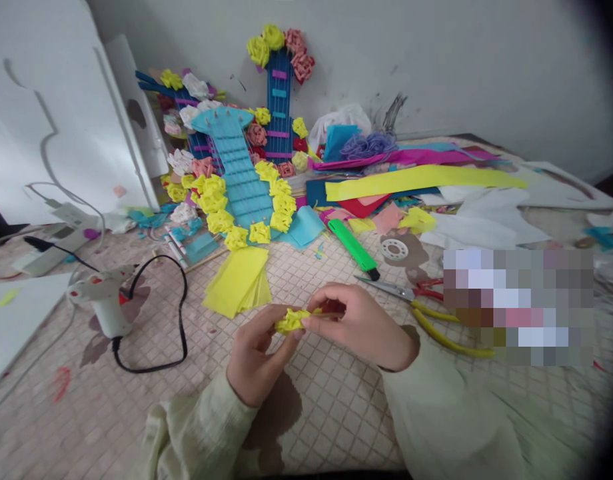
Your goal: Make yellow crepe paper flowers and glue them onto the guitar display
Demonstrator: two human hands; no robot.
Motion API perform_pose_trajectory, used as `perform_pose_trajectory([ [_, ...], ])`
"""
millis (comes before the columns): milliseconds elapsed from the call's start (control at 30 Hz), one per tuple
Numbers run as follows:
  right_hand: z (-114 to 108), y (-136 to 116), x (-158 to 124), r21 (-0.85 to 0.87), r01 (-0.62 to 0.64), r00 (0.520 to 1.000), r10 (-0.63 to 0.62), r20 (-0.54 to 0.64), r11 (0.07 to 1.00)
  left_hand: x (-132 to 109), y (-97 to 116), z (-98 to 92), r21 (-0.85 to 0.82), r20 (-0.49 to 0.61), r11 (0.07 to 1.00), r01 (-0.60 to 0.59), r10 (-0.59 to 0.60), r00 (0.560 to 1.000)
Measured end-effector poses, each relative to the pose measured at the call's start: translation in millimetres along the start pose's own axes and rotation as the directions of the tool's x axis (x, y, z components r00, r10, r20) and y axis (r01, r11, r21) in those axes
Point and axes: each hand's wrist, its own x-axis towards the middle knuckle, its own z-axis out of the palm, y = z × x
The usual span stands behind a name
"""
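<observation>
Both hands meet above the middle of the table around a small yellow paper flower (290, 321). My left hand (260, 350) pinches it from the left between thumb and fingers. From the other side, my right hand (355, 323) closes its thumb and fingertips on the flower's right edge. A thin tan stick seems to run through the right hand's fingers, but most of it is hidden. Just behind the hands lies a fanned stack of yellow paper squares (238, 283). Farther back leans a light-blue paper guitar (239, 167), its lower edge ringed with similar yellow flowers.
A white glue gun (102, 303) with a looping black cord stands at left near a power strip (61, 243). Right of centre lie a green utility knife (354, 247), scissors (394, 288), yellow-handled pliers (449, 337) and a white ring (394, 250). Paper strips (426, 180) pile up behind.
</observation>
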Motion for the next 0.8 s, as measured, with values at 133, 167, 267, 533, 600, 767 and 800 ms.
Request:
perform_pose_trajectory([
  [133, 1.9, 2.1, 0.5, -0.053, 0.061, 0.998, -0.062, -0.028, 0.997, 1.2, 1.2, 0.2, -0.069, 0.007, 0.997, 0.035, -0.035, 0.999],
  [167, 1.3, 2.7, 1.1, -0.068, 0.073, 0.997, -0.075, -0.026, 0.995, 1.9, 1.2, 0.7, -0.099, 0.002, 0.992, 0.076, -0.076, 0.997],
  [267, -3.9, 4.6, 3.6, -0.12, 0.1, 0.995, -0.101, -0.001, 0.988, 5.7, 0.3, 1.8, -0.231, -0.014, 0.945, 0.23, -0.239, 0.971],
  [533, -26.5, 8.9, 10.5, -0.073, 0.11, 0.99, -0.102, 0.098, 0.991, 28.8, 8.9, -2.2, -0.422, 0.053, 0.824, 0.377, -0.393, 0.918],
  [600, -32.6, 8.9, 11.0, -0.075, 0.098, 0.993, -0.093, 0.073, 0.992, 35.9, 11.2, -3.0, -0.421, 0.05, 0.823, 0.381, -0.398, 0.916],
  [767, -53.6, 5.8, 9.0, -0.133, 0.074, 0.996, -0.081, -0.043, 0.988, 50.2, 4.6, -2.0, -0.489, 0.057, 0.791, 0.368, -0.392, 0.918],
  [800, -57.1, 5.1, 8.5, -0.153, 0.072, 0.993, -0.086, -0.083, 0.986, 52.0, 1.7, -0.8, -0.49, 0.069, 0.785, 0.38, -0.4, 0.914],
])
